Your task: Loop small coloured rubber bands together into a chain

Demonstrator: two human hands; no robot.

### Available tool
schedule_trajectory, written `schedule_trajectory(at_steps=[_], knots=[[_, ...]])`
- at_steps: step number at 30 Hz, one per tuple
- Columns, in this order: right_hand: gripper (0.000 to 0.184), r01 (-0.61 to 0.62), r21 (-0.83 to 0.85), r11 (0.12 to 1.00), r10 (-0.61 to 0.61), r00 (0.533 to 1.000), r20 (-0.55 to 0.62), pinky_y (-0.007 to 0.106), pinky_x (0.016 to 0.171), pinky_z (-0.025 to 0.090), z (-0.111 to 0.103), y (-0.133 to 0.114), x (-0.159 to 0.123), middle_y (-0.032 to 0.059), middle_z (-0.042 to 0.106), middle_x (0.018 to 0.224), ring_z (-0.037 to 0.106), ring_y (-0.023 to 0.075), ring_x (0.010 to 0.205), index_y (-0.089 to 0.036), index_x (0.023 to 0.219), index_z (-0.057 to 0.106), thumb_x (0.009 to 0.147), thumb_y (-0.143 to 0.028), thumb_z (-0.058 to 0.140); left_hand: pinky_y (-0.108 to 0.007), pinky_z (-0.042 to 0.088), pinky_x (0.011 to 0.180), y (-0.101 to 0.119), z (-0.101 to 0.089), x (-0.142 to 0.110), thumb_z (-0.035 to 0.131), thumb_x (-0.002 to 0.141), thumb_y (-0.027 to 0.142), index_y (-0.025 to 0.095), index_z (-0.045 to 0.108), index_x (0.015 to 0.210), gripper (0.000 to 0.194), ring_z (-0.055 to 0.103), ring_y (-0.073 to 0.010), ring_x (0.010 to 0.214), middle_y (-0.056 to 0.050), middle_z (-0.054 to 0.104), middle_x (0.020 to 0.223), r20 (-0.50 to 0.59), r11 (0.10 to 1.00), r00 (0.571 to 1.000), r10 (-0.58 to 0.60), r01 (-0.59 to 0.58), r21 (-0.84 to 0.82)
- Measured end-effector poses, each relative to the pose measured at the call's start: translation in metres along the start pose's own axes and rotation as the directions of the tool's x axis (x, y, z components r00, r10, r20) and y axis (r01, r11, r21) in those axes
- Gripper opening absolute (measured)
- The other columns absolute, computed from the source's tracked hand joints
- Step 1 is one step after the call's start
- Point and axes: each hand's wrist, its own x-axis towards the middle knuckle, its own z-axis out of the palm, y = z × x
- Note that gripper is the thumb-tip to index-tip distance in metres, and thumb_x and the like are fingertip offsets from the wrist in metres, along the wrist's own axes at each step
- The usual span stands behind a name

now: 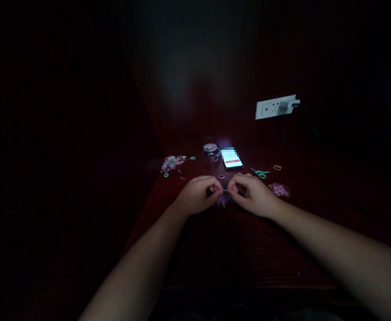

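My left hand [198, 195] and my right hand [257, 197] meet over the dark red table, fingertips pinched. A short, thin purple strip [225, 191] stretches across the small gap between them, one end in each hand. Right below it lies a loose pile of purple strips [221, 202], partly covered by my fingers. A small purple ring [221, 177] rests just beyond my fingertips. To the right of my right hand is a heap of pinkish-purple strips [280, 190]. Green looped bands [261, 174] and an orange band [277, 167] lie behind that heap.
A mixed pile of coloured rings and strips [172, 163] lies at the left edge of the table. Behind my hands stand a clear lidded jar [210, 154] and a lit phone [233, 163]. A white wall socket [272, 108] holds a plug. The surroundings are very dark.
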Motion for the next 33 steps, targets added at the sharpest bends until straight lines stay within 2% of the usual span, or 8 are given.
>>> schedule_trajectory(at_steps=[14,19,26,33], knots=[[0.010,-0.035,0.134,0.990,0.039,0.999,-0.026,0.025,0.058,0.037,0.0011,-0.0054,-0.0014,-0.0020,0.053,0.062,0.047,0.0121,0.059,-0.018,0.076,0.059,0.085,-0.020,0.055,-0.025,0.047,0.070,0.0011,0.0000,0.0001,0.060,0.083,0.017,0.019,0.063,0.083,0.004,0.058,-0.0122,0.073,0.000,0.062,0.077,-0.012,1.000,1.000,0.026,-0.026,0.012],[0.011,-0.046,0.180,0.983,0.049,0.999,-0.011,0.024,0.058,0.036,0.0045,-0.0037,-0.0011,-0.0022,0.052,0.063,0.045,0.0113,0.058,-0.018,0.076,0.057,0.086,-0.020,0.054,-0.027,0.047,0.072,0.0040,-0.0011,-0.0003,0.062,0.084,0.021,0.019,0.064,0.093,0.010,0.058,-0.0142,0.077,-0.002,0.063,0.084,-0.029,0.999,0.998,0.051,-0.051,0.005],[0.012,-0.039,0.160,0.986,0.042,0.999,-0.013,0.024,0.057,0.036,0.0048,-0.0020,-0.0014,-0.0019,0.053,0.064,0.046,0.0116,0.059,-0.018,0.077,0.058,0.088,-0.021,0.054,-0.025,0.046,0.068,0.0023,0.0004,0.0003,0.060,0.087,0.021,0.019,0.065,0.085,0.005,0.057,-0.0126,0.072,0.000,0.061,0.075,-0.041,0.998,0.997,0.064,-0.065,-0.004],[0.009,-0.056,0.188,0.981,0.063,0.997,-0.032,0.024,0.054,0.034,0.0026,-0.0007,-0.0033,-0.0024,0.050,0.066,0.044,0.0117,0.059,-0.018,0.083,0.056,0.090,-0.022,0.052,-0.024,0.045,0.066,0.0037,0.0011,-0.0004,0.062,0.085,0.018,0.018,0.064,0.085,0.003,0.057,-0.0112,0.070,0.000,0.062,0.078,-0.139,1.000,0.990,0.019,-0.021,-0.014]])
